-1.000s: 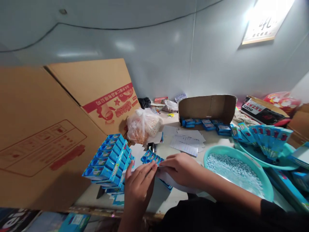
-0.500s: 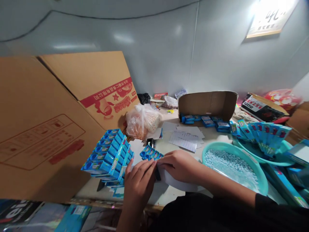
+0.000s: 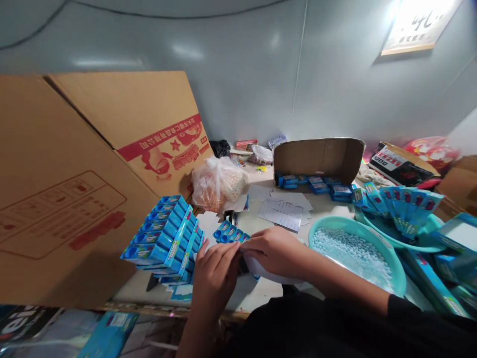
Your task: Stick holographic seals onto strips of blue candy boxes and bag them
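Observation:
My left hand (image 3: 217, 268) and my right hand (image 3: 274, 252) meet over a short row of small blue boxes (image 3: 228, 231), which shows just past my fingertips. The left fingers lie close together, bent over the near end of the row. On the right, the fingers are curled in a pinch against the same end, with a white curved sheet (image 3: 274, 276) beneath the palm. My fingers hide the near part of the row and what lies between them. A tall tiered stack of blue boxes (image 3: 164, 233) stands just left of my left hand.
A large cardboard box (image 3: 89, 179) rises at left. Beyond my hands are a plastic bag (image 3: 219, 181), papers (image 3: 285, 211) and an open carton (image 3: 318, 161) with blue boxes. At right stand a turquoise basin (image 3: 398, 278) of pale blue pellets and another basin (image 3: 421, 247) with fanned blue packs.
The view has shifted slightly, so most things sit a little further left and higher. Both hands stay together at the row of boxes; a bit of blue now shows below the white sheet.

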A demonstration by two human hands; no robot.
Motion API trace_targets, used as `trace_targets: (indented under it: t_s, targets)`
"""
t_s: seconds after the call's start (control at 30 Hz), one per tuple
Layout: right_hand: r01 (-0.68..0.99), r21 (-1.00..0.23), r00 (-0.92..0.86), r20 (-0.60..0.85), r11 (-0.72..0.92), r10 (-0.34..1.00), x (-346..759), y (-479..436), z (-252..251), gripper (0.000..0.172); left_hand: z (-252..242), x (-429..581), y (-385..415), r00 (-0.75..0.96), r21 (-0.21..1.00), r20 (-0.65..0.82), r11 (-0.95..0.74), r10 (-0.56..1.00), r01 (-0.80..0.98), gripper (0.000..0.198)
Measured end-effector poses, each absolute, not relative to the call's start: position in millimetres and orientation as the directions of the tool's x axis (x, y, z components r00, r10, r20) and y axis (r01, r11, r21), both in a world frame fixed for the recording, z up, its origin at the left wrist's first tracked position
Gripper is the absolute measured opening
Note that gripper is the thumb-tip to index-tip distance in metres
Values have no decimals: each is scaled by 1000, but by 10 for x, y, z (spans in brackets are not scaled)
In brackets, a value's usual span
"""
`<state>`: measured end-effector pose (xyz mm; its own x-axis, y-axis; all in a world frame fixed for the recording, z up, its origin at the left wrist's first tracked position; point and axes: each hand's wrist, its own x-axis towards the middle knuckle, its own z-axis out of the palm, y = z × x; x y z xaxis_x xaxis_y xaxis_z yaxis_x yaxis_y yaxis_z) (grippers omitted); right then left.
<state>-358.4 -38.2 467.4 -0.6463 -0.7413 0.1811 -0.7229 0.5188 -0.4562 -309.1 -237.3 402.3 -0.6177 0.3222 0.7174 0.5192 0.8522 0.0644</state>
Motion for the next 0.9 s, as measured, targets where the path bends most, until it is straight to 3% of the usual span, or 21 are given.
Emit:
trace_targets:
  t_s: [0.4,0.6,0.67,0.73,0.83,0.9]
  targets:
    - [-733,-445,-638,190,514,-746,-3639,-380,4608,21,4022,-3082,-2392,-522,-24,767,830,372,557,30]
    - [-635,-543,-750,261,550,-608,-3722,-318,4499,22,4012,-3069,-2326,-489,44,808,795,327,604,29]
    - [-558,-580,-819,266,594,-509,-3826,-244,4398,22,3976,-3043,-2312,-548,184,789,745,277,641,26]
    - [-440,-610,-895,239,659,-376,-3963,-132,4235,24,3926,-3014,-2314,-684,458,720,659,118,596,17]
    - [-220,-551,-975,99,805,-199,-4143,90,3883,27,3844,-2975,-2371,-867,839,458,417,-196,349,5]
    - [-118,-461,-991,1,879,-132,-4186,243,3617,28,3804,-2960,-2439,-907,940,285,278,-309,200,17]
